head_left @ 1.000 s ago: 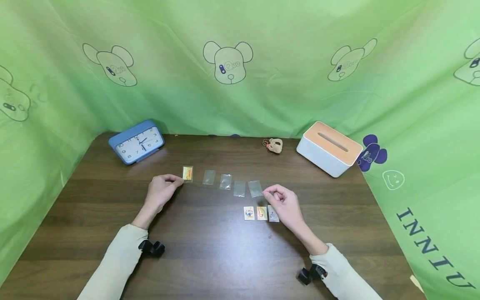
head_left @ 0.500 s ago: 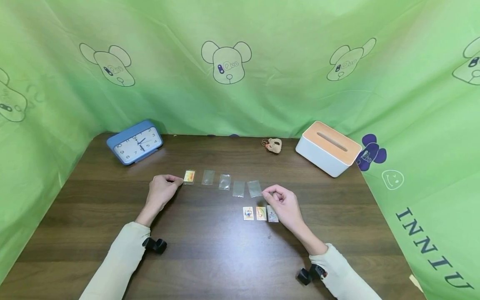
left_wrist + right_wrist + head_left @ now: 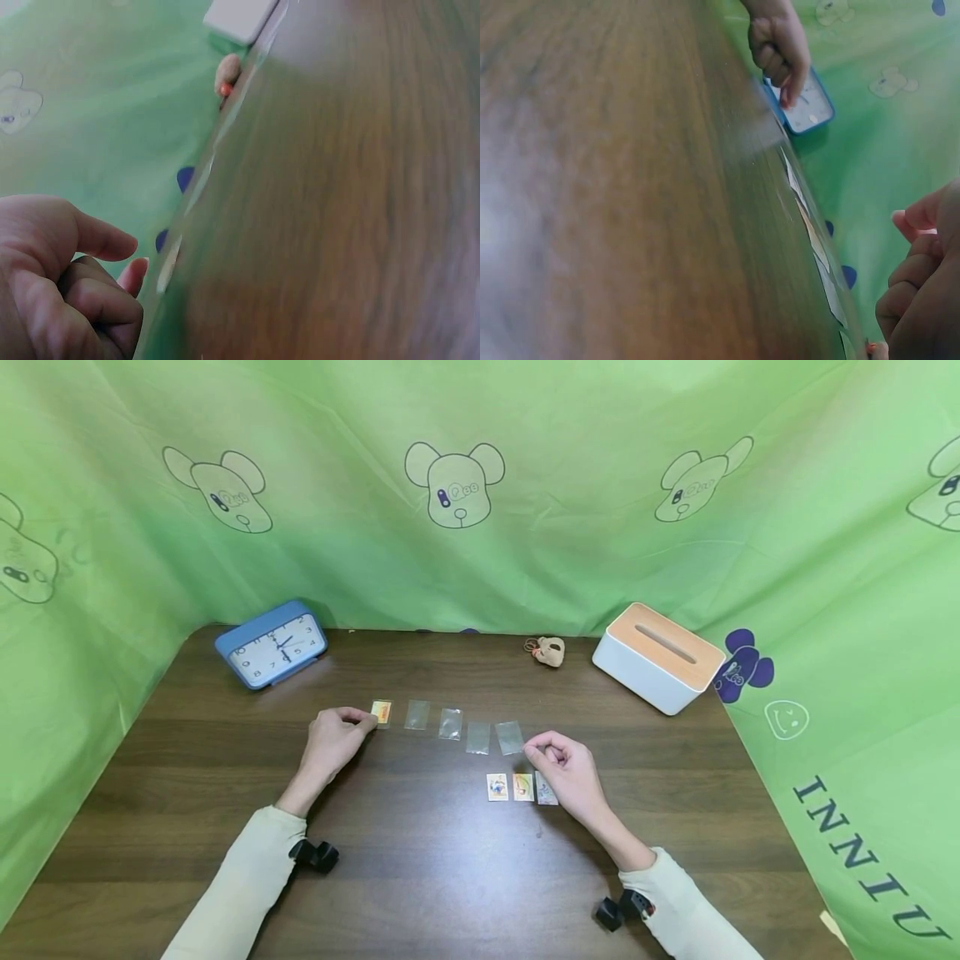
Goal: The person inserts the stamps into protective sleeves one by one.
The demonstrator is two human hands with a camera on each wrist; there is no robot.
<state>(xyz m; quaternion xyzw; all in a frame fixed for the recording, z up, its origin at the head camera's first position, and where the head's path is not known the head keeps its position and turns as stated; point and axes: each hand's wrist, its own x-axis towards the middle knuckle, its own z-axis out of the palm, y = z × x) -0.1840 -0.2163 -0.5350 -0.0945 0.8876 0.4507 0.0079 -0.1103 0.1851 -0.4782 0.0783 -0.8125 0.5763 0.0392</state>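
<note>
In the head view, my left hand [image 3: 333, 745] touches the lower left corner of a clear plastic sleeve holding a yellow-orange stamp [image 3: 382, 712]. Its thumb and index fingertip stand slightly apart in the left wrist view, and nothing shows between them. My right hand [image 3: 567, 772] rests beside the rightmost clear sleeve [image 3: 510, 737], thumb and index tips close together at its edge. Three more clear sleeves, among them a shiny one [image 3: 451, 724], lie between the hands. Below them lie three small stamps, a blue-figured one [image 3: 497, 787], a yellow one [image 3: 522, 787] and one [image 3: 547, 789] partly hidden by my right hand.
A blue alarm clock [image 3: 272, 644] stands at the back left of the wooden table [image 3: 420, 877]. At the back right is a white tissue box [image 3: 658, 657] with a wooden lid. A small beige trinket [image 3: 550, 651] with a red cord lies nearby. Green cloth [image 3: 465, 577] hangs behind.
The sleeve with the yellow-orange stamp has shifted slightly right and toward me, tilting a little. My left hand has moved a little to the right. My right hand has hardly moved.
</note>
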